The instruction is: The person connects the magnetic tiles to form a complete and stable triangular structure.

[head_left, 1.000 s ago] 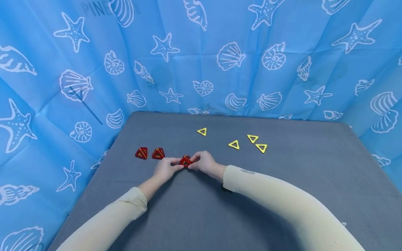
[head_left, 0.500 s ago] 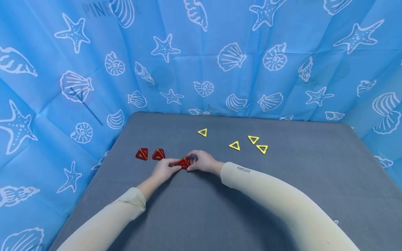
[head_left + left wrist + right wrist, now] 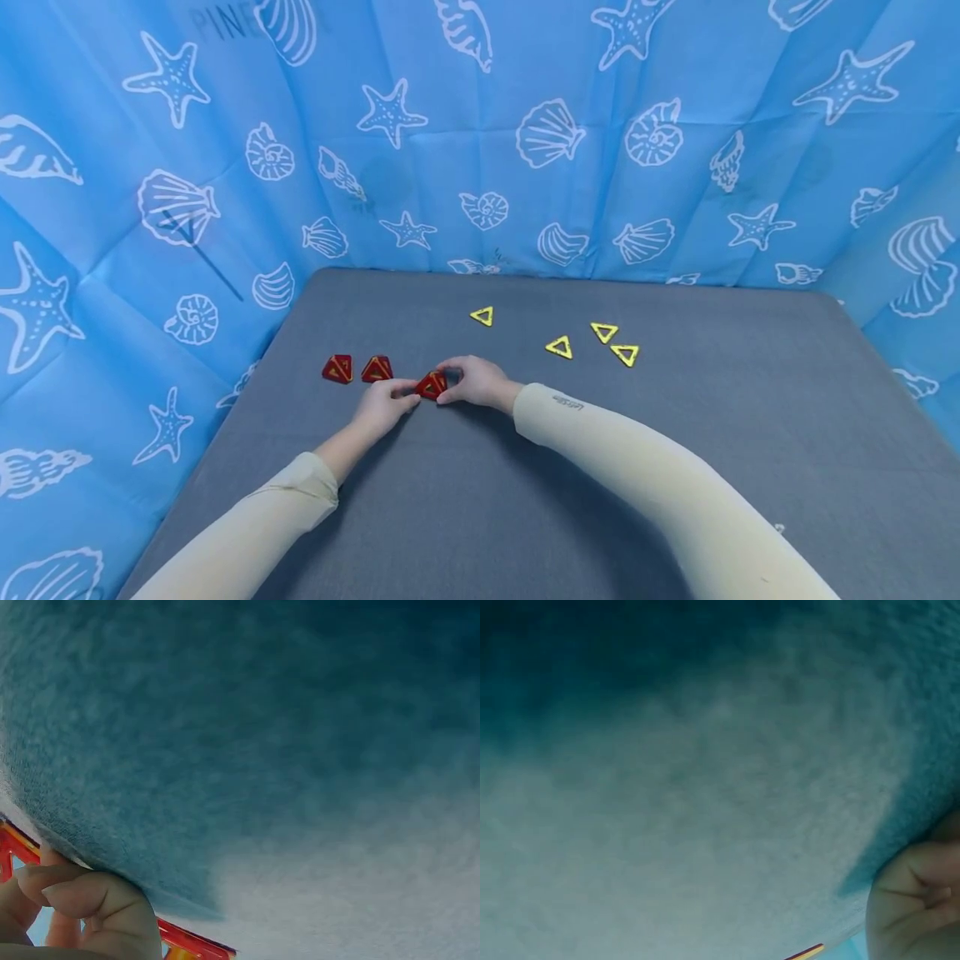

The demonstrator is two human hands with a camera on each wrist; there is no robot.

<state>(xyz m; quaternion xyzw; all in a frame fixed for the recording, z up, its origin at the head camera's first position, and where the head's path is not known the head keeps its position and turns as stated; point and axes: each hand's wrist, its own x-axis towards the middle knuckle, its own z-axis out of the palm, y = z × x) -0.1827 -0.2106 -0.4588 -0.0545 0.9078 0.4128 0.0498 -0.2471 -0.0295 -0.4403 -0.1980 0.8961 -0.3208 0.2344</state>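
Note:
Between both hands on the grey table stands a small red pyramid made of triangular magnetic tiles. Its left side is pinched by my left hand, while my right hand grips the right side with thumb and fingers. The left wrist view catches the left hand's curled fingers with red tile edges around them. At the right wrist view's edge, the right hand shows only in part. Two more red pyramids, one at far left and one nearer, stand beyond the left hand.
Several flat yellow triangle tiles lie farther back: a single tile behind the hands, another tile to its right, and a close pair beyond that. A blue shell-print curtain borders the grey table.
Both hands have shifted slightly left together with the red pyramid, bringing it nearer the two other pyramids. The yellow tiles stay where they were.

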